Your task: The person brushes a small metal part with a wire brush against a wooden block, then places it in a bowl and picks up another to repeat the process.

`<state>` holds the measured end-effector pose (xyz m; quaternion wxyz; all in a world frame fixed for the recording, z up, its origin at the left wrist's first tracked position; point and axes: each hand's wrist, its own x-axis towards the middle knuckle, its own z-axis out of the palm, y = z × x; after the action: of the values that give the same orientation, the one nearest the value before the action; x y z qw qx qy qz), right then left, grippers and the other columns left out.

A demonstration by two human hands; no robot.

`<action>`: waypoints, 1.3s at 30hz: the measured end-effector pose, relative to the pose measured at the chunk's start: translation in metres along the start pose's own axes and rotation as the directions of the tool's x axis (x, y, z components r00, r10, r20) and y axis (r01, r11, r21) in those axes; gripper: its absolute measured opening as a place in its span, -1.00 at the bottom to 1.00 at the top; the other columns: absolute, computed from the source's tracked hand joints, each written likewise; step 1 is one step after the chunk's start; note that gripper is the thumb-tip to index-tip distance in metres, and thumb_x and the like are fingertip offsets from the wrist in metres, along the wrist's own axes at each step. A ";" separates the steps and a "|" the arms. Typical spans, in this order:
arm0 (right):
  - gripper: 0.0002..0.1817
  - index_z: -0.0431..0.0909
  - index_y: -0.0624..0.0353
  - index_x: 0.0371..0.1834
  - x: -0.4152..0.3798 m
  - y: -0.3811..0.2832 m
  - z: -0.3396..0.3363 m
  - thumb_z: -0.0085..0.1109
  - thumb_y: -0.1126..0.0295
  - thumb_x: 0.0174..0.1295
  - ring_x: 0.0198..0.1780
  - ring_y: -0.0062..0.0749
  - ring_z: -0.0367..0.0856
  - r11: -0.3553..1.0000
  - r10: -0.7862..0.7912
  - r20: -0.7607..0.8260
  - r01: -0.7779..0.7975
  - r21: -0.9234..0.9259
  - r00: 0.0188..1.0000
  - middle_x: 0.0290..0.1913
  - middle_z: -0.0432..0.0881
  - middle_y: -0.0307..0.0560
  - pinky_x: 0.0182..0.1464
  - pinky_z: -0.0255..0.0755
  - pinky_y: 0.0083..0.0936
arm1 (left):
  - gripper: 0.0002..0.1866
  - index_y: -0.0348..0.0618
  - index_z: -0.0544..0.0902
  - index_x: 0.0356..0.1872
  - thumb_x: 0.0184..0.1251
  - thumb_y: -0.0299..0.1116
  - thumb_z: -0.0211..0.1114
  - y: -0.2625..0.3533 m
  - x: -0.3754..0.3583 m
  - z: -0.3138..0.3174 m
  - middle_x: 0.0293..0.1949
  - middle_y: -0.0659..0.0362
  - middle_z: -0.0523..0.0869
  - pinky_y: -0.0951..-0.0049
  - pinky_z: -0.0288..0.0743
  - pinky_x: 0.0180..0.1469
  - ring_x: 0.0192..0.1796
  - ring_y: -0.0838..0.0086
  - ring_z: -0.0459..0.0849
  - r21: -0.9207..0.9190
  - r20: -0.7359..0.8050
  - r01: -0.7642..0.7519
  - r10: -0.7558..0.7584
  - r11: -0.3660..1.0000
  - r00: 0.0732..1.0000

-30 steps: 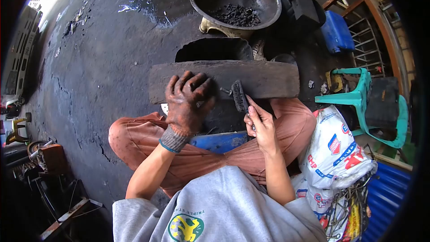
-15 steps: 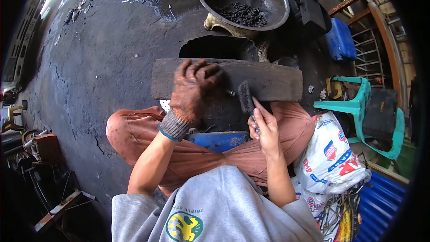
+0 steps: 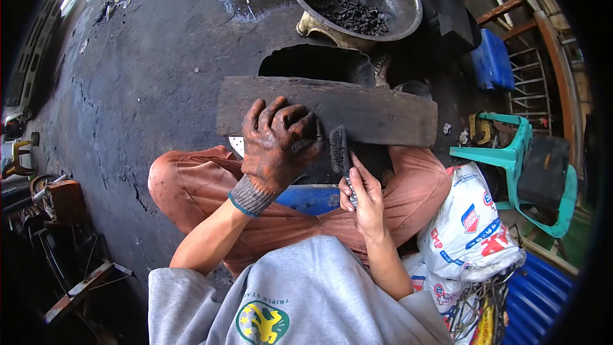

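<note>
My left hand (image 3: 274, 144) wears a dirty orange-brown glove with a grey cuff. Its fingers curl at the near edge of a dark wooden board (image 3: 383, 115), around a small dark part (image 3: 318, 129) that is too small to name. My right hand (image 3: 364, 199) is bare and closed on the handle of a brush (image 3: 338, 149). The dark bristles stand just right of the small part, over the board's near edge. The board lies crosswise in front of my crossed legs.
Beyond the board are a dark open container (image 3: 313, 64) and a metal basin (image 3: 408, 22) holding black lumps. A teal plastic chair (image 3: 511, 156) and white sacks (image 3: 469, 223) are on the right. A blue object (image 3: 310, 199) lies between my legs. Metal parts (image 3: 83, 287) lie at left.
The brush has moved left, closer to my left hand, and stands more upright. My left hand has turned, and its fingers show more clearly. The view has shifted slightly.
</note>
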<state>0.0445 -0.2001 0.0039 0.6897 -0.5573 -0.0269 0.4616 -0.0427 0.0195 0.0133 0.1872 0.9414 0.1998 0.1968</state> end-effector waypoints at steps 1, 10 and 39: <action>-0.40 0.35 0.16 0.74 0.000 -0.001 -0.002 0.11 0.18 0.76 -0.49 -0.74 0.29 1.000 0.000 0.022 0.001 -0.029 1.000 -0.37 0.42 -0.31 -0.48 0.21 -0.74 | -0.47 0.20 0.82 0.24 0.19 -0.13 0.63 -0.002 0.000 0.005 0.31 0.22 0.76 -0.23 0.21 0.65 0.50 0.06 0.59 0.007 -0.020 -0.025 0.025 1.000 0.999; -0.36 0.33 0.25 0.73 0.003 -0.010 -0.004 0.16 0.18 0.74 -0.48 -0.75 0.32 0.996 0.031 0.057 -0.026 -0.086 0.998 -0.36 0.45 -0.30 -0.47 0.22 -0.75 | -0.61 0.21 0.86 0.19 0.36 -0.11 0.54 -0.006 0.017 0.008 0.21 0.21 0.79 -0.19 0.26 0.61 0.48 0.12 0.60 -0.003 0.018 -0.145 0.145 0.989 0.989; -0.47 0.54 0.39 0.55 0.052 -0.041 0.028 0.20 0.23 0.71 0.24 -0.36 0.75 0.715 -0.297 0.014 0.232 -0.659 0.955 0.30 0.80 0.24 0.36 0.53 -0.43 | -0.60 0.18 0.85 0.12 0.22 -0.17 0.58 -0.010 0.022 0.027 0.23 0.28 0.78 -0.14 0.28 0.64 0.53 0.18 0.57 -0.091 -0.023 -0.075 0.073 0.993 0.997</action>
<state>0.0835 -0.1429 0.0222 0.5108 -0.7736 -0.2338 0.2931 -0.0148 0.0304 -0.0071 0.2211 0.9366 0.1572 0.2217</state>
